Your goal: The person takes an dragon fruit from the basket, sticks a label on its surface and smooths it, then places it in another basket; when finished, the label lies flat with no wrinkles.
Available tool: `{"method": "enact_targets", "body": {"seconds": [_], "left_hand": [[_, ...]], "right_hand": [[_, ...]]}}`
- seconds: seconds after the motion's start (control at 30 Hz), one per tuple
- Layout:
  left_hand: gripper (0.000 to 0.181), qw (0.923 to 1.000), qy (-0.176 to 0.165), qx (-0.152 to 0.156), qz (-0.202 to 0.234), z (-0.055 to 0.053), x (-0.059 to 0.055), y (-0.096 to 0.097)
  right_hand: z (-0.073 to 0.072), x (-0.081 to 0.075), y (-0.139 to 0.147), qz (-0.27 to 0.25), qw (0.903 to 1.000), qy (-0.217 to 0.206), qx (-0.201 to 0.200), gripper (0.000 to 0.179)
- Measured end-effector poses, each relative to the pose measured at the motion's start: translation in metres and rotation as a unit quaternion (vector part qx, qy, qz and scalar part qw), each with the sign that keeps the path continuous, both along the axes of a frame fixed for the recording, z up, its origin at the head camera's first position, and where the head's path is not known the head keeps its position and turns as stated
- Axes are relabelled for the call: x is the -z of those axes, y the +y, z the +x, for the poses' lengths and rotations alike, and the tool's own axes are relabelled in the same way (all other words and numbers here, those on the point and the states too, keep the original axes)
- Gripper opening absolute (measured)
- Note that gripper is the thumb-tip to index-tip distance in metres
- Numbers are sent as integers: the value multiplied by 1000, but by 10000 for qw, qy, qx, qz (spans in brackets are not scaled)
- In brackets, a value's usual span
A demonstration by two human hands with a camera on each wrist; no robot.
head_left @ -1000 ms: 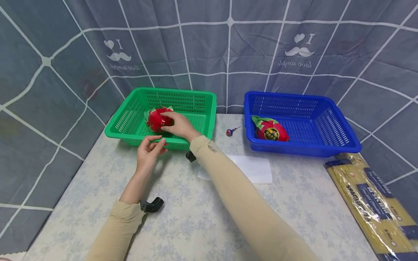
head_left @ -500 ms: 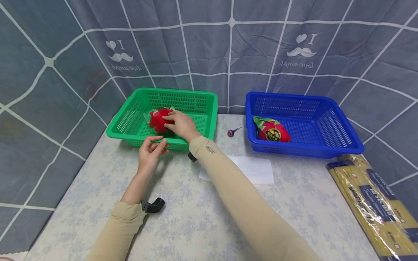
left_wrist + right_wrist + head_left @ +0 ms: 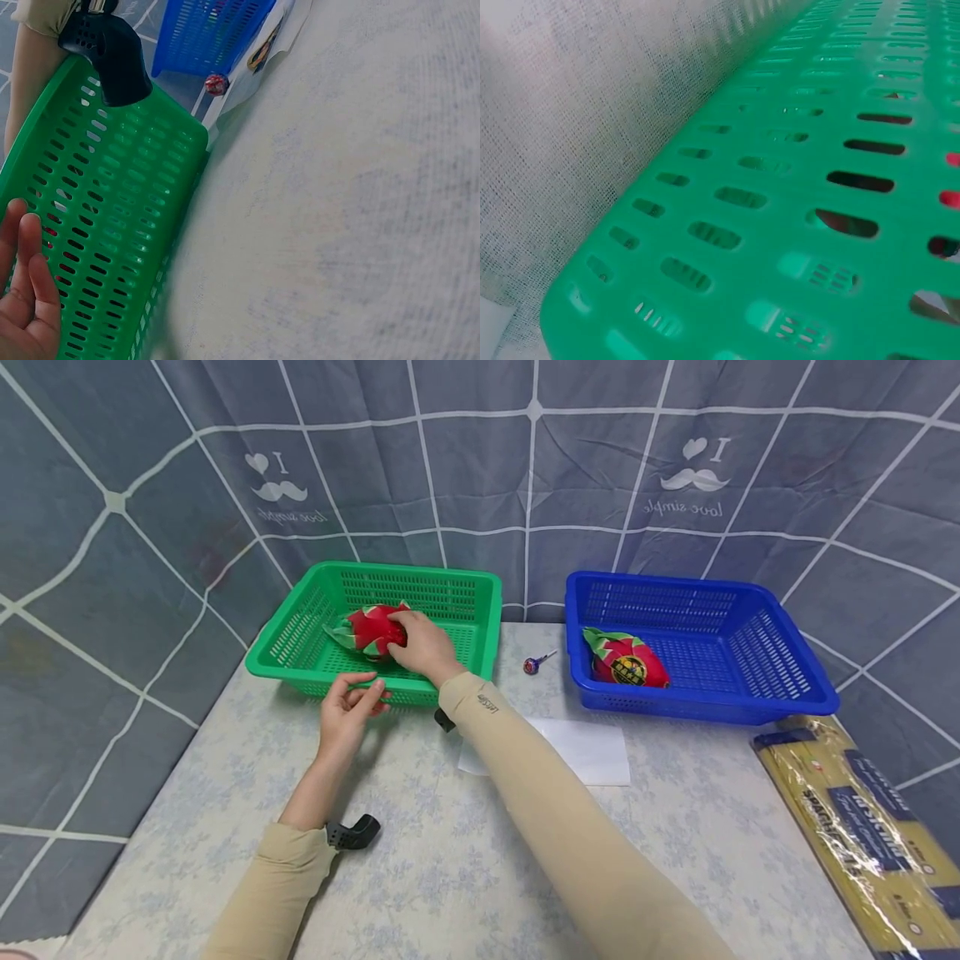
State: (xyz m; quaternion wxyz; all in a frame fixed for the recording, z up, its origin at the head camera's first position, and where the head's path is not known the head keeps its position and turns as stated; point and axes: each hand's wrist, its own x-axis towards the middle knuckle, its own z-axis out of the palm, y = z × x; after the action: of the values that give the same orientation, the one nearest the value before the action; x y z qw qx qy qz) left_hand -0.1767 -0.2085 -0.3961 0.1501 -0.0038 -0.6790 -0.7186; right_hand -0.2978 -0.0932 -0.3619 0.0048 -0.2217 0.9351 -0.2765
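In the head view, a red dragon fruit (image 3: 372, 631) with green leaf tips pointing left lies in the green basket (image 3: 472, 660). My right hand (image 3: 423, 647) reaches over the front rim and grips the fruit's right end, thumb near me. At the front rim my left hand (image 3: 347, 703) pinches the basket's edge; the left wrist view shows its fingers (image 3: 46, 289) against the slotted outer wall (image 3: 127, 187). Slotted green wall (image 3: 727, 217) fills much of the right wrist view, with red showing through some holes; the right hand is mostly hidden there.
A blue basket (image 3: 720, 697) stands to the right, with another dragon fruit (image 3: 626, 662) bearing a dark round label in it. Between the baskets lies a lollipop (image 3: 532, 665). White paper (image 3: 592, 752) lies in front; a yellow spaghetti package (image 3: 862, 827) is at the right edge.
The red dragon fruit has turned under my right hand, so its leaf tips now show at the left. My left hand stays at the basket rim.
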Motion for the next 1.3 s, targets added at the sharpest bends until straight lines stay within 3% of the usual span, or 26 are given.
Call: {"method": "enact_targets", "body": {"seconds": [0.17, 0.4, 0.53, 0.93, 1.17, 1.3], "left_hand": [[31, 10000, 27, 21, -40, 5, -10, 5], [15, 10000, 41, 45, 50, -5, 6, -2], [21, 10000, 75, 52, 22, -7, 11, -4], [36, 9998, 187, 69, -53, -7, 13, -4], [34, 9998, 153, 30, -131, -7, 14, -4], [30, 9998, 208, 22, -66, -8, 14, -3]], "right_hand": [[-2, 0, -1, 248, 9995, 181, -4, 54], [-5, -1, 2, -43, 9992, -11, -395, 58], [-5, -1, 5, -126, 9976, -252, -636, 59], [-6, 1, 4, -433, 9968, -468, -473, 42], [-3, 1, 4, -479, 9929, -715, -824, 38], [-3, 1, 2, -146, 9944, -549, -895, 38]]}}
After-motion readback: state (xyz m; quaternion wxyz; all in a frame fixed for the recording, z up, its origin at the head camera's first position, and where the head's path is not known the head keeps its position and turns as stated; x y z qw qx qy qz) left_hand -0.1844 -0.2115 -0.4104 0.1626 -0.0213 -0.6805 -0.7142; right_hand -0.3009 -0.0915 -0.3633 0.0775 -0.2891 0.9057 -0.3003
